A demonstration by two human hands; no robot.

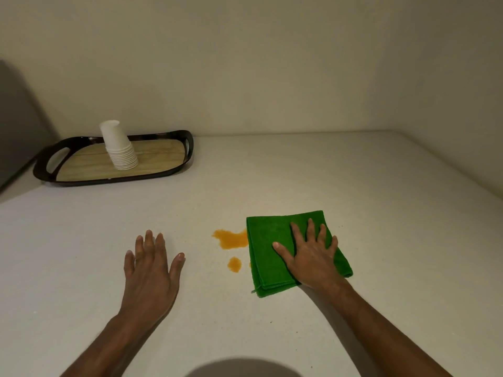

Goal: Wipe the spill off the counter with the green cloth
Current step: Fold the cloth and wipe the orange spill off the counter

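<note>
Looking down from the head camera, we see our two bare hands spread over a pale counter that runs back to a plain wall.

Our right hand lies flat on top of the green cloth, palm down, fingers stretched out and a little apart, thumb pointing left. It presses on the cloth and does not clutch it; no finger curls round an edge. The cloth is folded into a rough square with its layered edges showing at the near side, and it lies flat on the counter to the right of the middle.

The spill is orange and sits just left of the cloth. Its larger patch reaches the cloth's left edge, so the two touch there. A smaller orange drop lies nearer to us, just beside the cloth but apart from it. We can also make out a tiny orange speck right against the cloth's edge.

Our left hand is open as well, palm down, fingers together and thumb out to the right. It holds nothing and sits left of the spill, apart from it. We cannot tell whether it rests on the counter or floats just above.

Far back on the left stands a dark tray with a wood-look floor, and on it a stack of white paper cups, upside down and leaning slightly.
</note>
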